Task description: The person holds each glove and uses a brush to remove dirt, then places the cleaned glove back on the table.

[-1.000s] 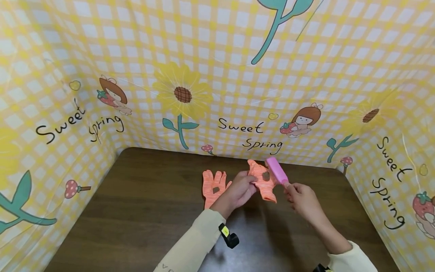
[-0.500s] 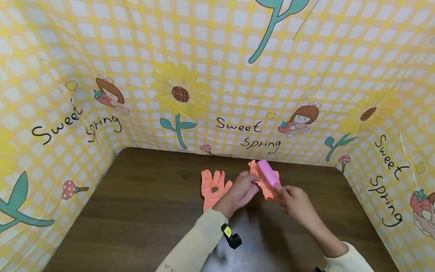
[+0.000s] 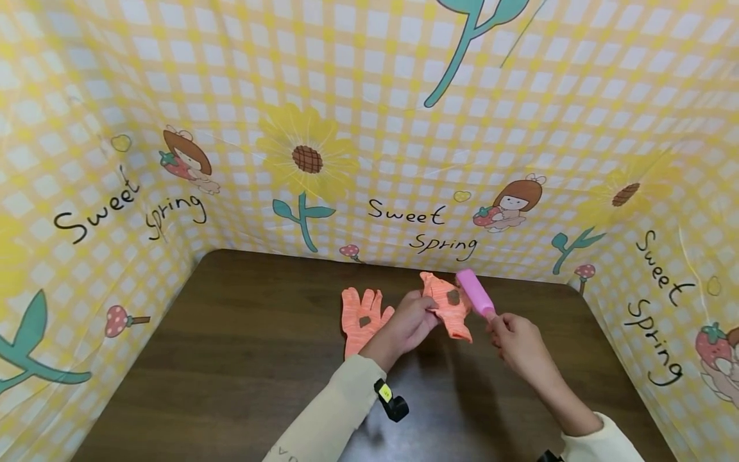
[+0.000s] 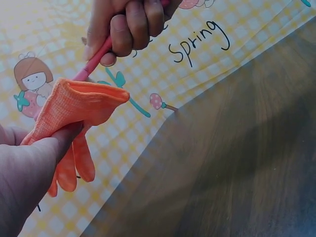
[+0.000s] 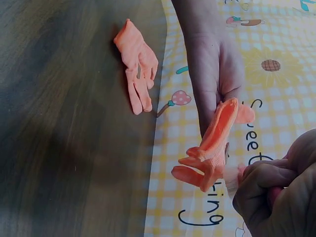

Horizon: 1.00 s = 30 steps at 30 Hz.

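Observation:
My left hand (image 3: 408, 326) pinches an orange knit glove (image 3: 446, 316) above the table, its thumb pressed on the fabric near the cuff. A dark brown-grey patch (image 3: 453, 296) shows on this glove. In my right hand (image 3: 519, 343) is a pink brush (image 3: 476, 292), gripped by its handle with curled fingers. The brush head stands at the right edge of the glove; pale bristles (image 5: 231, 181) face the glove in the right wrist view. The left wrist view shows the glove's open cuff (image 4: 96, 91) and hanging fingers, with the brush head mostly hidden behind it.
A second orange glove (image 3: 356, 328) with a similar patch lies flat on the dark wooden table (image 3: 248, 359), partly covered by my left forearm. Yellow checked cloth (image 3: 398, 160) with printed flowers and lettering walls in the back and both sides.
The brush swept left over the held glove, covering the patch, then moved back right and uncovered it. My left hand and the glove on the table stay nearly in place.

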Each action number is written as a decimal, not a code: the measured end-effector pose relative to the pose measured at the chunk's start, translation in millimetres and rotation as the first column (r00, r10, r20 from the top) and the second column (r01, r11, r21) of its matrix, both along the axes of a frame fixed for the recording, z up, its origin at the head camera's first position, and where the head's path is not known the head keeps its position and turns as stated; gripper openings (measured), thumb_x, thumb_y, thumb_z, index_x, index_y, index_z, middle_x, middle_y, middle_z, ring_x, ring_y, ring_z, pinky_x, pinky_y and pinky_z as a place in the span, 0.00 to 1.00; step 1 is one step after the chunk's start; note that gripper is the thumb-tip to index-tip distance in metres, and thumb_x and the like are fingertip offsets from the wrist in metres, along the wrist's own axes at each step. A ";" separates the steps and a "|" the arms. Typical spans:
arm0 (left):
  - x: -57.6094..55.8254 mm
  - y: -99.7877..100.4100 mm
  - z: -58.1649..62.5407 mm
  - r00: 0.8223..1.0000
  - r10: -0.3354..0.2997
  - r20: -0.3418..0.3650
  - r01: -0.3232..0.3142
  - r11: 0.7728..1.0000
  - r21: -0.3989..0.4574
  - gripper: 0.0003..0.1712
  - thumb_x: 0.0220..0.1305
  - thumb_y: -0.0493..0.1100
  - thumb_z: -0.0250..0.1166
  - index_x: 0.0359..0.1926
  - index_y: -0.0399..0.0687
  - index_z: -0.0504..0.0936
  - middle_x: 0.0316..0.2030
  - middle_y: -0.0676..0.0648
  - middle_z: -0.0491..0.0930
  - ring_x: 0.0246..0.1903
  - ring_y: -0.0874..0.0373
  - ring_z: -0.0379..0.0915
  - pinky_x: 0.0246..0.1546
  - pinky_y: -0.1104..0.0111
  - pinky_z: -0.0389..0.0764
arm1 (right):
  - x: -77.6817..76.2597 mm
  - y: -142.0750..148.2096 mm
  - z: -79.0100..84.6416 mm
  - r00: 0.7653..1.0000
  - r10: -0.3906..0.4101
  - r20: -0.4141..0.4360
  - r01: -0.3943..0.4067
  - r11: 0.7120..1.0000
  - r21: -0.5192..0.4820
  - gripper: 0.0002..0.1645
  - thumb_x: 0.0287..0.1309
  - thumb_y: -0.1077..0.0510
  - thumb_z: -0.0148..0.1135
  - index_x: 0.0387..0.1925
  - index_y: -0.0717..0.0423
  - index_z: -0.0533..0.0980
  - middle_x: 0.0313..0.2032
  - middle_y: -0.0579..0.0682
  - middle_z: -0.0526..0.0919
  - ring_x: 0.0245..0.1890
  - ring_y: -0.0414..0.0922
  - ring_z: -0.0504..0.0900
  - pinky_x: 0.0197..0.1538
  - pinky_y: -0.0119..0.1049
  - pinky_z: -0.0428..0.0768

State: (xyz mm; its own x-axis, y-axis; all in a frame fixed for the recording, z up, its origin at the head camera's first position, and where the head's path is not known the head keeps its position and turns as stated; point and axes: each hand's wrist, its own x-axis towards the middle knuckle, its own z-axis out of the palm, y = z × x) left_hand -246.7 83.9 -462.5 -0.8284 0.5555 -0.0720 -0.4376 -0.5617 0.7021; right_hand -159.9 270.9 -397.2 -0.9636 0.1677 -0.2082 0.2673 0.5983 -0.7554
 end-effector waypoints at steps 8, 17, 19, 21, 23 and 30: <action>1.5 0.3 0.8 0.999 0.025 0.031 -0.025 1.000 0.016 0.33 0.68 0.24 0.38 0.74 0.31 0.49 0.76 0.34 0.54 0.77 0.44 0.50 0.78 0.47 0.53 | 0.3 -2.7 5.0 0.998 -0.018 -0.054 0.020 0.999 0.029 0.24 0.79 0.49 0.44 0.42 0.66 0.76 0.21 0.45 0.71 0.20 0.38 0.70 0.22 0.32 0.72; -0.5 -4.0 3.0 0.999 0.030 0.013 -0.030 1.000 0.002 0.35 0.68 0.25 0.38 0.76 0.30 0.48 0.77 0.36 0.54 0.77 0.46 0.50 0.78 0.50 0.54 | 5.1 -14.1 7.4 0.992 0.122 -0.030 -0.117 0.982 0.148 0.23 0.77 0.48 0.49 0.33 0.59 0.80 0.19 0.46 0.73 0.18 0.40 0.70 0.20 0.33 0.70; -0.7 -5.2 2.6 0.999 0.035 0.008 -0.035 0.999 -0.001 0.36 0.68 0.25 0.38 0.77 0.31 0.49 0.77 0.37 0.55 0.77 0.47 0.50 0.78 0.50 0.54 | 5.3 -13.9 9.1 0.990 0.132 -0.057 -0.115 0.966 0.231 0.23 0.77 0.48 0.49 0.32 0.58 0.80 0.20 0.47 0.75 0.19 0.41 0.70 0.20 0.33 0.68; -0.5 -5.8 2.0 0.999 0.037 0.008 -0.037 0.999 -0.002 0.36 0.68 0.25 0.38 0.77 0.32 0.49 0.78 0.37 0.54 0.78 0.46 0.49 0.78 0.49 0.54 | 4.8 -11.8 10.7 0.988 0.134 -0.076 -0.107 0.952 0.286 0.23 0.77 0.49 0.48 0.32 0.58 0.81 0.21 0.47 0.76 0.19 0.42 0.70 0.20 0.33 0.67; -0.8 -5.9 1.5 0.999 0.035 0.016 -0.035 0.999 0.000 0.36 0.68 0.25 0.38 0.77 0.32 0.49 0.78 0.36 0.55 0.78 0.44 0.50 0.78 0.49 0.54 | 3.9 -8.6 11.9 0.987 0.136 -0.083 -0.103 0.943 0.317 0.24 0.77 0.49 0.48 0.32 0.59 0.81 0.21 0.47 0.76 0.19 0.42 0.69 0.20 0.33 0.66; 0.0 -5.3 -0.4 0.999 0.021 0.029 -0.022 1.000 0.020 0.35 0.68 0.24 0.37 0.76 0.32 0.49 0.77 0.36 0.54 0.78 0.44 0.48 0.78 0.48 0.52 | 2.0 5.6 14.6 0.998 0.051 -0.043 -0.046 0.992 0.114 0.27 0.79 0.46 0.46 0.38 0.65 0.79 0.19 0.46 0.72 0.18 0.38 0.69 0.20 0.32 0.69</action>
